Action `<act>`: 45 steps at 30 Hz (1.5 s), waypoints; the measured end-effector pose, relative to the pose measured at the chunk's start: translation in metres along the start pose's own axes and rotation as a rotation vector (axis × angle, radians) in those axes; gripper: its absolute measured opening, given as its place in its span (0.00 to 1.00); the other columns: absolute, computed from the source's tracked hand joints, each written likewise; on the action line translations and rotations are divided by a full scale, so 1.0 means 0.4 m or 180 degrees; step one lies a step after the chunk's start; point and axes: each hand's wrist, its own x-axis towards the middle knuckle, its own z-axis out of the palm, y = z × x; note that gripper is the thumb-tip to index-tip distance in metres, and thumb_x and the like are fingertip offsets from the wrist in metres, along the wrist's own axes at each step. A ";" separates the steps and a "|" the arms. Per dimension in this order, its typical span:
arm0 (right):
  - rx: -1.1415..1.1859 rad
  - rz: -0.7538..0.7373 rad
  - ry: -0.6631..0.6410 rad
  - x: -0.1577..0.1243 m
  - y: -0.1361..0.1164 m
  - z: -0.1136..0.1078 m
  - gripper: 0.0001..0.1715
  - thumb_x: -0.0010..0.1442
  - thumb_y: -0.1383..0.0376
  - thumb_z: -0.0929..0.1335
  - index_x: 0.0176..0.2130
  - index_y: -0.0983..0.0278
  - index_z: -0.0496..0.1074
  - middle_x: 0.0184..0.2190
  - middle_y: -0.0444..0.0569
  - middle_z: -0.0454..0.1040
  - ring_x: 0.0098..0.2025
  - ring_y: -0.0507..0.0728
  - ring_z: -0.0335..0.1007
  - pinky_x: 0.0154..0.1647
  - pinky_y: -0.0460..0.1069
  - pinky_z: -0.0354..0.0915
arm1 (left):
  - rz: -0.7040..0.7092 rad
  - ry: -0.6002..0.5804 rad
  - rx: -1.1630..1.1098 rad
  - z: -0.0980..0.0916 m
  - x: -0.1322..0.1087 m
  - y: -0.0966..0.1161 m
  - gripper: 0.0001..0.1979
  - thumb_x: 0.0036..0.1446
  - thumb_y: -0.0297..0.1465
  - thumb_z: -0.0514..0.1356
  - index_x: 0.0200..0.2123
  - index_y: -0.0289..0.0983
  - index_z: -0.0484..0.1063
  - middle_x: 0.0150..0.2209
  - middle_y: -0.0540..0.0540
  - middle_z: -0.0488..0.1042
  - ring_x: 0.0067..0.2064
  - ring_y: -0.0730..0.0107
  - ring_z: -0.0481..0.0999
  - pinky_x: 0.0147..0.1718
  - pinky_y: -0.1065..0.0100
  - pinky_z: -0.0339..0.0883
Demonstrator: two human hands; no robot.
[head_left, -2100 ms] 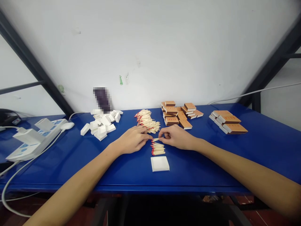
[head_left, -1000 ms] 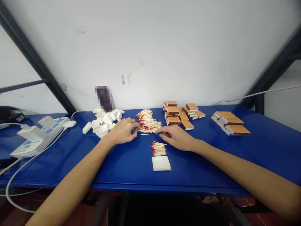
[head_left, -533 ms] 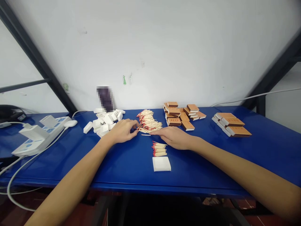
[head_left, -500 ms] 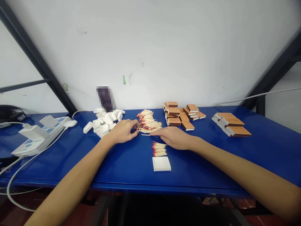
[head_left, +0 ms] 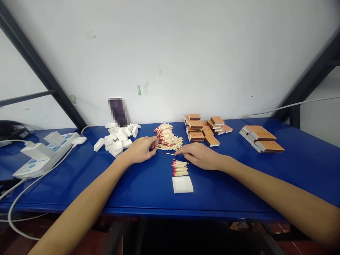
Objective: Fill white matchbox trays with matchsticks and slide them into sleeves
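Red-tipped matches lie in a large heap near the middle of the table. My left hand is at the heap's left edge, thumb and fingers bent together; what is between its fingertips, if anything, is hidden. My right hand has a single match at its fingertips, the head pointing left, just in front of the heap. Closer to me, a smaller row of matches lies side by side, heads to the left. Directly below that row is a white matchbox tray.
White matchbox trays are piled at the left. Orange matchbox sleeves sit in stacks behind my right hand, with more matchboxes farther right. A power strip with cables occupies the left side of the blue table.
My right hand has shifted slightly right and toward me, and the single match has moved with it, away from the heap. My left hand stays by the heap's edge.
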 end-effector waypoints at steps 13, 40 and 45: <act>0.0088 -0.0001 0.0040 -0.003 -0.001 0.003 0.23 0.63 0.72 0.59 0.51 0.62 0.76 0.47 0.49 0.80 0.46 0.59 0.76 0.47 0.52 0.67 | 0.0240 -0.0096 -0.0757 0.006 -0.002 0.059 0.07 0.54 0.25 0.54 0.37 0.38 0.68 0.24 0.55 0.69 0.23 0.76 0.67 0.26 0.72 0.61; -0.0002 -0.0146 -0.0166 0.014 -0.018 -0.004 0.23 0.65 0.73 0.59 0.53 0.62 0.75 0.43 0.50 0.79 0.42 0.57 0.74 0.43 0.51 0.65 | 0.0364 -0.0317 -0.0232 -0.001 0.001 0.023 0.09 0.66 0.31 0.53 0.39 0.38 0.74 0.38 0.46 0.67 0.43 0.65 0.69 0.42 0.65 0.62; 0.0018 -0.0183 -0.0246 0.011 -0.020 -0.006 0.24 0.66 0.73 0.58 0.55 0.61 0.73 0.43 0.51 0.77 0.43 0.57 0.73 0.43 0.51 0.65 | 0.0472 -0.0288 -0.0262 0.006 0.004 0.054 0.09 0.65 0.31 0.54 0.41 0.39 0.74 0.38 0.46 0.68 0.43 0.65 0.68 0.42 0.66 0.61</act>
